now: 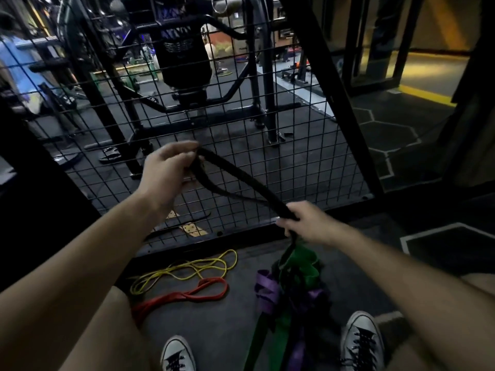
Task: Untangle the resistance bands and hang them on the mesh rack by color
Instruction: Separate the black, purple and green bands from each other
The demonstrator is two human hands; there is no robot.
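Both hands are gripping the black band point(238, 180): left hand point(166, 170) pinching its loop end mid-frame against the mesh rack point(267, 129), right hand point(305, 223) clutching lower right. Band is running diagonally between them, trailing down into the green-purple tangle point(292, 285) on the floor.

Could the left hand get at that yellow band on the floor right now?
Probably not at once: the left hand grips the black band, which the right hand also holds. The yellow band lies uncovered below it, so once the grip lets go the way looks free.
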